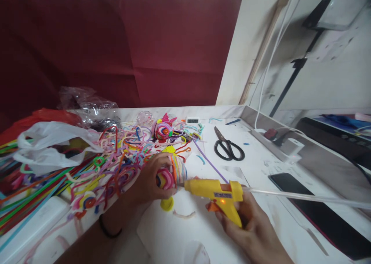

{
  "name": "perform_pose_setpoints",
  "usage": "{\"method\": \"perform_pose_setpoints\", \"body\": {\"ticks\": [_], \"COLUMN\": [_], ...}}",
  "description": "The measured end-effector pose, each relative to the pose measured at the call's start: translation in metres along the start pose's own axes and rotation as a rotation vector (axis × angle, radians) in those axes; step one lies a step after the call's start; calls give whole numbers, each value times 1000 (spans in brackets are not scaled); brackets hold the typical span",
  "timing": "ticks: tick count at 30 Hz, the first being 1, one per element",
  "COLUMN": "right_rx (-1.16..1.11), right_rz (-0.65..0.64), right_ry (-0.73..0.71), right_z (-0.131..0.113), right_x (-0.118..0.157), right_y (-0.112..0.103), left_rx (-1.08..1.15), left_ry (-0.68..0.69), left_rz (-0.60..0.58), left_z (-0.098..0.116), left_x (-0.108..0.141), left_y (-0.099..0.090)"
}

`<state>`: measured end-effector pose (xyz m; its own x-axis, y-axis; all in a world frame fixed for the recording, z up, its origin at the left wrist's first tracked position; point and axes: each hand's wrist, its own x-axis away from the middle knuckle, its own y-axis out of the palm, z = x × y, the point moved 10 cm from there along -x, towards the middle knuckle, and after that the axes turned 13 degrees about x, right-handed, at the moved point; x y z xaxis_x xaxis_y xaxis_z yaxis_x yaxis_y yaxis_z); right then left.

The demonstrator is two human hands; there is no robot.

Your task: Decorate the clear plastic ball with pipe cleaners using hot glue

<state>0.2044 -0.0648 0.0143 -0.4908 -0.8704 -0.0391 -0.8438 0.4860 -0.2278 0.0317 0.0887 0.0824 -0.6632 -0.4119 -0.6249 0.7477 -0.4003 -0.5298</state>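
Observation:
My left hand (150, 179) is wrapped round a striped, multicoloured pipe-cleaner piece (166, 178) at the middle of the table. My right hand (249, 221) grips a yellow glue gun (214, 190) by its handle; an orange light glows on it and a clear glue stick (278, 193) runs out of its back. The gun's nozzle points left and is at the piece's right side; whether it touches cannot be told. Just below the piece lies a yellow disc (167, 204). A finished-looking colourful coiled fish shape (162, 130) stands farther back.
Loose pipe cleaners (127, 148) and a white plastic bag (52, 144) cover the left side. Black-handled scissors (228, 148) lie right of centre, a small digital display (192, 121) behind. A dark phone (319, 213) and a power strip (278, 148) are at the right.

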Motion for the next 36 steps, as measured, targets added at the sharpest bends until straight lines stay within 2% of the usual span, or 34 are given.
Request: {"method": "perform_pose_setpoints", "body": {"ticks": [4,8,18,36], "right_rx": [43,68,183,303], "right_rz": [9,-94,-173,-45], "right_ry": [-98,-167,-218,-205], "right_z": [1,7,-1,-3], "right_x": [-4,-9,-11,-4], "right_y": [2,7,16,14], "left_rx": [17,26,4,11], "left_ry": [9,12,25,17], "left_rz": [2,8,-8,-16], "left_z": [-1,-3,-2,-1], "left_x": [1,2,2,0], "left_y": [0,0,2,2]}}
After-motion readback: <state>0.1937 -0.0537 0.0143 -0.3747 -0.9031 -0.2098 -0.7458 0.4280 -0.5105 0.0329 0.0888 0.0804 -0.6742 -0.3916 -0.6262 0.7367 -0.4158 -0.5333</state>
